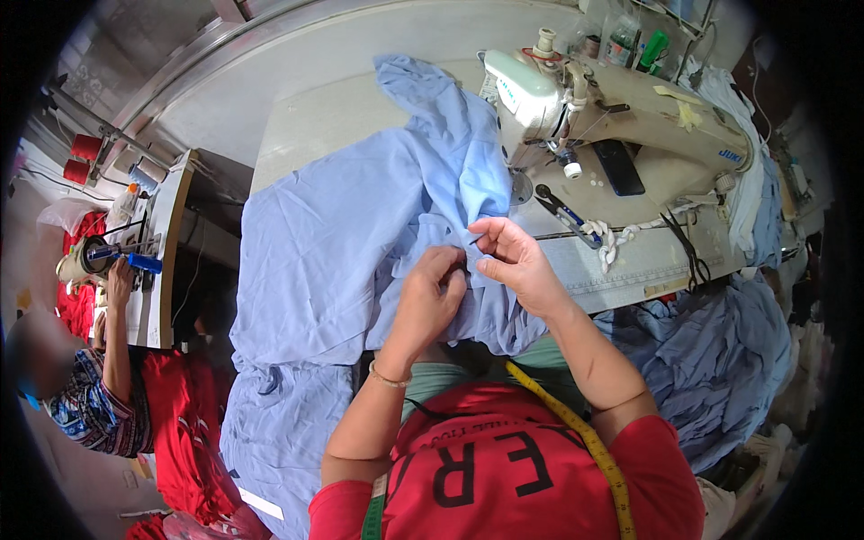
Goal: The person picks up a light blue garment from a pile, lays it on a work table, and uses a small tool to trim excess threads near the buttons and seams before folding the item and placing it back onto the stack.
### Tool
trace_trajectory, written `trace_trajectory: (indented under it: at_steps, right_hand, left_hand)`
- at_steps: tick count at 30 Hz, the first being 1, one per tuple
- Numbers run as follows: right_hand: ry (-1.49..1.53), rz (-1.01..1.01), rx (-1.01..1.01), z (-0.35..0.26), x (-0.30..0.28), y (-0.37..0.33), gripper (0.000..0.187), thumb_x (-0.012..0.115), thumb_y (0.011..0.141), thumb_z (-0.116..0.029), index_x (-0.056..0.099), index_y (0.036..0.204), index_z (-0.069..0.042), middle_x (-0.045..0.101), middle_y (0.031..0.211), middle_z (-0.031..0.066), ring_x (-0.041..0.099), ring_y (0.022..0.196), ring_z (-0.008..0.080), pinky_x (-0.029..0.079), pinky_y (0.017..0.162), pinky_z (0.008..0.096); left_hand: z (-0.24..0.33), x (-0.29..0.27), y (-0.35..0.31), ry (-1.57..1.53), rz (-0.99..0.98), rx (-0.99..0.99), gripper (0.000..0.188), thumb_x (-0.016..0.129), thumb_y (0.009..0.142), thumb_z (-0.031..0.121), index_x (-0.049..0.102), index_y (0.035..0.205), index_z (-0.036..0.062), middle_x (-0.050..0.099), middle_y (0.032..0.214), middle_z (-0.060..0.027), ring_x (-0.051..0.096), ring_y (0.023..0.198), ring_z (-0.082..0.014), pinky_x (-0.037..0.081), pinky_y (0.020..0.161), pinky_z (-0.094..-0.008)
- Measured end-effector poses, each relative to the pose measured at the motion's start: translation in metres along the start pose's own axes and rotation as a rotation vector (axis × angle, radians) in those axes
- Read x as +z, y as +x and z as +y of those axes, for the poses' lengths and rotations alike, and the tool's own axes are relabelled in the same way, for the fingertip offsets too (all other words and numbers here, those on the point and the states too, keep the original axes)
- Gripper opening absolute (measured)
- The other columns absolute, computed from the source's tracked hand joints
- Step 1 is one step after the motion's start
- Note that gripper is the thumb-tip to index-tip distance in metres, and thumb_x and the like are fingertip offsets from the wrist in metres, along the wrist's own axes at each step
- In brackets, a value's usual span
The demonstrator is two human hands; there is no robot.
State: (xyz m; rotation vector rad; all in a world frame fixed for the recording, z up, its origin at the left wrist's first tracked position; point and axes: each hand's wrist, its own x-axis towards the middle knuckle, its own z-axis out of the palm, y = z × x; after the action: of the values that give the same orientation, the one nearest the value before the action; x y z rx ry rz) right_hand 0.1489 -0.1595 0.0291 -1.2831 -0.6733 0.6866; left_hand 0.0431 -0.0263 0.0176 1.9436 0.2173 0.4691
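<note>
A light blue garment (324, 207) spreads over the sewing table and hangs down over its front edge toward my lap. My left hand (430, 292) is closed on a gathered part of this cloth, thumb and fingers curled together. Close beside it, my right hand (517, 259) is raised just over the cloth in a pinch. A small dark sliver shows at its fingertips, too small to name. A sewing machine (621, 99) stands beyond my right hand, with part of the garment lying left of its needle area.
Right of the cloth lie thread snips (567, 216), a dark phone (618, 168), black scissors (688, 252) and white twisted cloth strips (608, 243). More blue cloth (702, 360) is heaped at the lower right. At far left, a person (99, 387) works at another machine (85, 256).
</note>
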Motion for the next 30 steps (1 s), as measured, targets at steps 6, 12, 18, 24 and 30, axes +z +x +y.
trace_trajectory:
  at_steps: [6, 12, 18, 24, 30]
  right_hand:
    - [-0.252, 0.014, -0.161, -0.008, 0.009, 0.000, 0.044, 0.051, 0.077, 0.009, 0.053, 0.119, -0.004, 0.052, 0.112, 0.0101, 0.055, 0.100, 0.0169, 0.045, 0.086, 0.0272]
    - [-0.728, -0.068, -0.415, -0.031, 0.059, -0.003, 0.040, 0.046, 0.077, 0.007, 0.054, 0.115, -0.004, 0.047, 0.120, 0.0177, 0.055, 0.103, 0.0333, 0.047, 0.085, 0.0355]
    - [-0.890, -0.089, -0.629, -0.023, 0.074, -0.011, 0.024, 0.054, 0.074, 0.004, 0.061, 0.094, -0.004, 0.057, 0.105, 0.0113, 0.058, 0.094, 0.0302, 0.047, 0.081, 0.0395]
    - [-0.639, 0.102, -0.344, -0.004, 0.024, -0.009, 0.013, 0.056, 0.077, 0.002, 0.057, 0.089, -0.001, 0.058, 0.086, 0.0105, 0.059, 0.081, 0.0298, 0.047, 0.070, 0.0336]
    - [-0.494, 0.092, -0.297, -0.002, 0.018, 0.001, 0.019, 0.065, 0.078, -0.007, 0.059, 0.095, -0.002, 0.059, 0.096, 0.0101, 0.058, 0.087, 0.0276, 0.046, 0.074, 0.0332]
  left_hand:
    - [0.009, -0.005, -0.007, 0.142, -0.218, 0.089, 0.068, 0.075, 0.073, 0.031, 0.047, 0.121, -0.0091, 0.050, 0.120, -0.0207, 0.049, 0.111, -0.0336, 0.040, 0.094, -0.0375]
    - [0.008, 0.023, -0.019, -0.103, 0.034, -0.341, 0.063, 0.072, 0.074, 0.019, 0.042, 0.125, -0.0045, 0.046, 0.123, -0.0186, 0.044, 0.115, -0.0280, 0.037, 0.096, -0.0379]
    - [-0.037, 0.027, -0.012, -0.188, 0.196, -0.579, 0.030, 0.059, 0.084, 0.008, 0.053, 0.112, -0.0003, 0.057, 0.108, -0.0114, 0.055, 0.099, -0.0180, 0.045, 0.085, -0.0322]
    - [-0.015, -0.011, -0.008, -1.061, 0.184, -0.526, 0.018, 0.057, 0.088, 0.010, 0.063, 0.103, 0.0011, 0.065, 0.101, -0.0050, 0.060, 0.092, -0.0139, 0.047, 0.084, -0.0282]
    - [-0.017, -0.015, -0.007, -1.141, 0.143, -0.547, 0.024, 0.053, 0.090, 0.014, 0.060, 0.107, 0.0000, 0.063, 0.105, -0.0064, 0.059, 0.096, -0.0163, 0.047, 0.086, -0.0307]
